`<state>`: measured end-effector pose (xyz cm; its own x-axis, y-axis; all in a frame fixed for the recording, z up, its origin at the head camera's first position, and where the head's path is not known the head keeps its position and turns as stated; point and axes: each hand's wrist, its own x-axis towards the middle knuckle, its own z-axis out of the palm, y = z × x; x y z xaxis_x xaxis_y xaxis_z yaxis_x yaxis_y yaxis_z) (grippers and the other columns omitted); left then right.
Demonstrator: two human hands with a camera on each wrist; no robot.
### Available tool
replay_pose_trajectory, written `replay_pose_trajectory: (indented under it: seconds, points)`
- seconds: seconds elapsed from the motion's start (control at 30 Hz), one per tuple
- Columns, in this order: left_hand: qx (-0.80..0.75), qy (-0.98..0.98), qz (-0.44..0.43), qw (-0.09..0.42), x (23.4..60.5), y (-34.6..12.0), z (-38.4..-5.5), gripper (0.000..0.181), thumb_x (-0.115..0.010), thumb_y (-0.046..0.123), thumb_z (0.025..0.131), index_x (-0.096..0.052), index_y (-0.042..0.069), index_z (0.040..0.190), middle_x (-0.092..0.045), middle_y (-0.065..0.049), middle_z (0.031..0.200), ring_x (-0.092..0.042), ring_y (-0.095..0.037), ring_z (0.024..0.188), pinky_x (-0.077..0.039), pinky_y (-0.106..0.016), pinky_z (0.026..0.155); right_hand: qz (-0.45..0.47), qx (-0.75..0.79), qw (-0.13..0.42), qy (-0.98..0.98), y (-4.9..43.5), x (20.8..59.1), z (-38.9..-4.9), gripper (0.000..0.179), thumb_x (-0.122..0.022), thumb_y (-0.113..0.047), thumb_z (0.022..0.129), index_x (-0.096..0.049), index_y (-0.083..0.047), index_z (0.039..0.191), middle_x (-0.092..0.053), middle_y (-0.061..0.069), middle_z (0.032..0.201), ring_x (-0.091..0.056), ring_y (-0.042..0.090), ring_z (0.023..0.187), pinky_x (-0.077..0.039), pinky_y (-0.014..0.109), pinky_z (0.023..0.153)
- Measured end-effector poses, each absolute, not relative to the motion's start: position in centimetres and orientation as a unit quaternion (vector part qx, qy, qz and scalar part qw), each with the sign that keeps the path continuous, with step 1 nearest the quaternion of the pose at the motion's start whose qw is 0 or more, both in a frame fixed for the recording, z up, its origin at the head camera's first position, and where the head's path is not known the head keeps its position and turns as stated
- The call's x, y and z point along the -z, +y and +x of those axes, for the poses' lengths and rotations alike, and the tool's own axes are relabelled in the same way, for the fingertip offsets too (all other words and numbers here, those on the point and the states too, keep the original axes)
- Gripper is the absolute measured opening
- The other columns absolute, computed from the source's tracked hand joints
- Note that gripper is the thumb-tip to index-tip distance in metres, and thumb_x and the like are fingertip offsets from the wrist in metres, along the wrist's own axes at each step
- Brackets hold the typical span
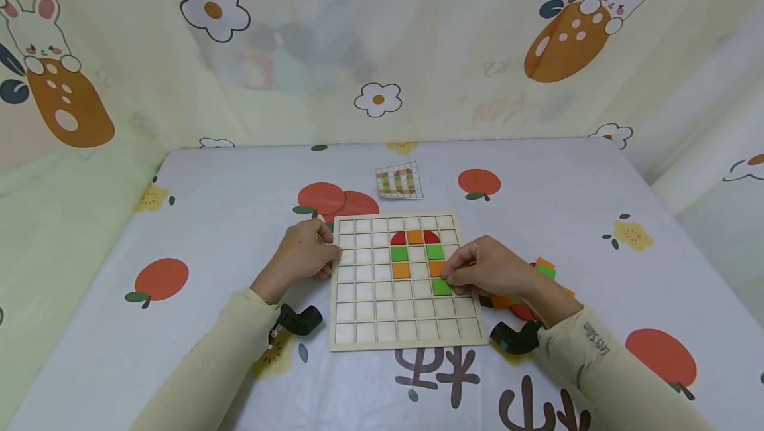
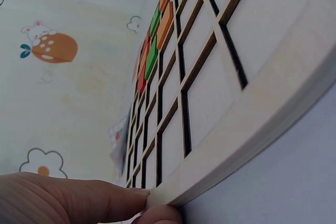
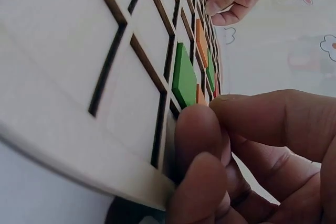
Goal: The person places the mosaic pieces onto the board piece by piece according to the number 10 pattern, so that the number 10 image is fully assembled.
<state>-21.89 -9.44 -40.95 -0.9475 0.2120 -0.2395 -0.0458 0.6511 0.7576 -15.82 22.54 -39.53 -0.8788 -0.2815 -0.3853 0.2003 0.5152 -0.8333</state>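
Note:
A wooden grid board (image 1: 364,311) lies on the table, with several red, orange and green tiles set in its cells. My left hand (image 1: 304,248) pinches the board's left edge between thumb and finger; in the left wrist view the thumb (image 2: 110,199) lies along the rim. On the right side of the board, my right hand (image 1: 489,265) holds a green square tile (image 1: 442,287) at its edge, below an orange tile (image 1: 436,268). Seen from the right wrist, this green tile (image 3: 184,77) lies in its cell, with its near corner hidden behind the curled fingers (image 3: 199,129).
A small pattern card (image 1: 399,181) with a coloured grid lies behind the board. Loose orange, green and red tiles (image 1: 546,270) are piled right of the board, partly covered by the right forearm. A patterned curtain (image 1: 298,73) hangs behind the table.

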Motion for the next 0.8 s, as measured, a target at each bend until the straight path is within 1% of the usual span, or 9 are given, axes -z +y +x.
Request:
replay_pose_trajectory:
  seconds: [0.1, 0.23, 0.33, 0.43, 0.5, 0.63, 0.8]
  points:
    - [-0.415, 0.895, 0.048, 0.155, 40.9, -9.4, -21.9, 0.016, -0.071, 0.006, 0.093, -0.059, -0.001, 0.100, -0.068, -0.010, 0.064, -0.064, -0.014, 0.047, -0.058, -0.027, 0.049, -0.020, 0.495, 0.237, 0.836, 23.0, 39.4, -15.6, 0.013, -0.070, -0.006, 0.095, -0.076, 0.002, 0.102, -0.068, 0.009, 0.078, -0.058, 0.021, 0.067, -0.049, 0.027, 0.057]
    - [-0.414, 0.895, 0.049, 0.157, 41.0, -9.4, -21.9, 0.017, -0.071, 0.007, 0.093, -0.059, -0.001, 0.101, -0.068, -0.010, 0.065, -0.065, -0.014, 0.048, -0.058, -0.027, 0.050, -0.002, 0.492, 0.217, 0.843, 24.3, 38.6, -15.5, 0.018, -0.070, -0.013, 0.097, -0.076, 0.000, 0.109, -0.069, 0.012, 0.085, -0.059, 0.023, 0.069, -0.051, 0.029, 0.057]
    - [-0.414, 0.895, 0.043, 0.159, 41.1, -9.5, -21.9, 0.018, -0.072, 0.008, 0.093, -0.059, -0.001, 0.102, -0.069, -0.010, 0.067, -0.065, -0.014, 0.049, -0.058, -0.027, 0.051, 0.012, 0.468, 0.198, 0.861, 25.4, 38.0, -15.4, 0.022, -0.070, -0.018, 0.098, -0.076, -0.003, 0.112, -0.072, 0.012, 0.094, -0.063, 0.025, 0.078, -0.055, 0.031, 0.063]
    - [-0.414, 0.895, 0.043, 0.161, 41.2, -9.4, -22.0, 0.018, -0.071, 0.007, 0.093, -0.059, -0.001, 0.103, -0.069, -0.011, 0.068, -0.066, -0.014, 0.049, -0.059, -0.027, 0.051, 0.027, 0.427, 0.182, 0.885, 26.9, 37.7, -14.9, 0.022, -0.071, -0.021, 0.098, -0.077, -0.006, 0.112, -0.073, 0.010, 0.102, -0.063, 0.025, 0.086, -0.056, 0.032, 0.070]
    - [-0.416, 0.894, 0.045, 0.160, 41.2, -9.5, -21.9, 0.018, -0.071, 0.007, 0.093, -0.059, -0.001, 0.104, -0.069, -0.011, 0.069, -0.066, -0.014, 0.050, -0.059, -0.028, 0.051, 0.037, 0.407, 0.181, 0.895, 27.7, 37.7, -14.6, 0.023, -0.072, -0.022, 0.097, -0.077, -0.006, 0.112, -0.072, 0.010, 0.104, -0.063, 0.025, 0.091, -0.055, 0.033, 0.074]
    - [-0.419, 0.892, 0.049, 0.159, 41.2, -9.6, -21.8, 0.018, -0.071, 0.007, 0.093, -0.059, -0.002, 0.103, -0.069, -0.011, 0.068, -0.066, -0.014, 0.050, -0.059, -0.028, 0.051, 0.048, 0.378, 0.185, 0.906, 29.1, 38.1, -13.8, 0.026, -0.076, -0.022, 0.094, -0.076, -0.004, 0.113, -0.072, 0.008, 0.102, -0.062, 0.025, 0.094, -0.055, 0.033, 0.076]
    - [-0.415, 0.895, 0.048, 0.158, 41.1, -9.5, -21.8, 0.017, -0.071, 0.007, 0.094, -0.059, -0.002, 0.102, -0.069, -0.011, 0.066, -0.065, -0.014, 0.049, -0.059, -0.028, 0.050, 0.062, 0.346, 0.178, 0.919, 30.1, 38.7, -13.3, 0.030, -0.079, -0.021, 0.091, -0.075, -0.002, 0.114, -0.071, 0.006, 0.094, -0.060, 0.025, 0.091, -0.054, 0.034, 0.071]
